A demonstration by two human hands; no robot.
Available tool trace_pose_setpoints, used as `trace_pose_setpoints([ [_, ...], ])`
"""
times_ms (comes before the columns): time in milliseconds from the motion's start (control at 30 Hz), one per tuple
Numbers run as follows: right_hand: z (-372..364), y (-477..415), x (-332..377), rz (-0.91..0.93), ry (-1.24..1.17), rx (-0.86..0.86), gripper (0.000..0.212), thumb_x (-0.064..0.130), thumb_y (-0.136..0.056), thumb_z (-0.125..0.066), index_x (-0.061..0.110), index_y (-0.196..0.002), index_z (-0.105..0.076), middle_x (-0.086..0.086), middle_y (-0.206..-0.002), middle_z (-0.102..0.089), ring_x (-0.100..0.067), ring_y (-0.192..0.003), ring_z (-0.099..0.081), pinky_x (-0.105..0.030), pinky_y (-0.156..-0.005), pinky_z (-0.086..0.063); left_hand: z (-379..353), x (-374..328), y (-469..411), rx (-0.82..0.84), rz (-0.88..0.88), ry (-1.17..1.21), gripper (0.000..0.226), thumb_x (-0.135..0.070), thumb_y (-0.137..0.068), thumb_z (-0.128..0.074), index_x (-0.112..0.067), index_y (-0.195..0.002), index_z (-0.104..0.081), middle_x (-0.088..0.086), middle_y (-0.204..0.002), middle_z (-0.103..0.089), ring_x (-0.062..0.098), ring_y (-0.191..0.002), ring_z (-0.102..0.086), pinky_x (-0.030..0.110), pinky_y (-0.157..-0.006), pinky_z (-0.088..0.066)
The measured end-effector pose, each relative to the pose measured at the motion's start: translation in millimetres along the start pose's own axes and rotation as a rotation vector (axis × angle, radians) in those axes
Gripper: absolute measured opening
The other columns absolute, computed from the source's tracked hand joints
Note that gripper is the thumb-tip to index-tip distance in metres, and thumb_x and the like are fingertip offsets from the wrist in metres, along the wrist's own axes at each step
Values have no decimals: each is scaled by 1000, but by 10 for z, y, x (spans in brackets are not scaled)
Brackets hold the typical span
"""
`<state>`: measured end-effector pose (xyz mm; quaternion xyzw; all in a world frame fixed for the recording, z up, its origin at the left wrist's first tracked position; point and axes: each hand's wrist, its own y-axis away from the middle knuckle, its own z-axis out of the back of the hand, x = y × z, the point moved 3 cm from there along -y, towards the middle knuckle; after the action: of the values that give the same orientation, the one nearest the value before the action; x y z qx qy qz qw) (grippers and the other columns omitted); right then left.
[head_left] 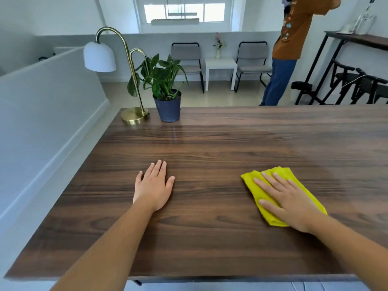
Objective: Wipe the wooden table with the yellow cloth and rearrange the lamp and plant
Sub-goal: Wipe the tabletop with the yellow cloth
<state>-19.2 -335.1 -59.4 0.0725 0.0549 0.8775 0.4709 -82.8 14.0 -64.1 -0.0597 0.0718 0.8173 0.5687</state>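
Head view: right hand (294,203) lies flat on the folded yellow cloth (281,190), fingers (266,183) spread, pressing it to the dark wood bench (210,143) at near right. Left hand (154,186) rests palm-down on bare wood, fingers together, holding nothing. Brass lamp (131,85) and potted plant (165,87) stand side by side at the far left corner.

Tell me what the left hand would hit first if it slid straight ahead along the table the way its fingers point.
Probably the potted plant. The left hand lies flat on the wooden table, fingers aimed at the far edge, bare wood between. The lamp stands just left of that line, though depth is uncertain.
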Motion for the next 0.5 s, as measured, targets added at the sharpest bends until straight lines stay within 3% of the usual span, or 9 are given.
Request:
trace_pose_setpoints([
  [133,133,-802,-469,-295,-13,-17,68,69,-88,-17,43,-147,2,7,-161,3,-21,-148,1,-45,-119,-8,0,6,0,-11,-6,6,60,-48,-99,-19,-24,-153,-7,-8,-162,-3,11,-149,0,41,-121,-4],
  [267,244,-1542,-410,-446,-81,-12,69,69,-89,-19,41,-149,0,5,-161,5,-25,-148,4,-49,-118,-4,-33,26,-39,-47,1,9,60,-49,-98,-19,-26,-153,-6,-9,-162,-4,10,-149,0,40,-121,-5],
  [400,324,-2007,89,-397,-116,-9,70,70,-88,-19,41,-149,0,4,-161,7,-27,-148,7,-50,-118,0,-51,35,-48,-75,1,6,60,-50,-98,-19,-28,-152,-7,-11,-161,-6,9,-149,-2,39,-120,-6],
  [500,288,-2111,592,-256,-90,-8,69,69,-88,-18,41,-149,0,4,-161,7,-27,-148,8,-51,-118,0,-56,37,-53,-75,10,5,59,-50,-98,-19,-28,-152,-8,-11,-161,-7,8,-149,-2,39,-119,-6],
])
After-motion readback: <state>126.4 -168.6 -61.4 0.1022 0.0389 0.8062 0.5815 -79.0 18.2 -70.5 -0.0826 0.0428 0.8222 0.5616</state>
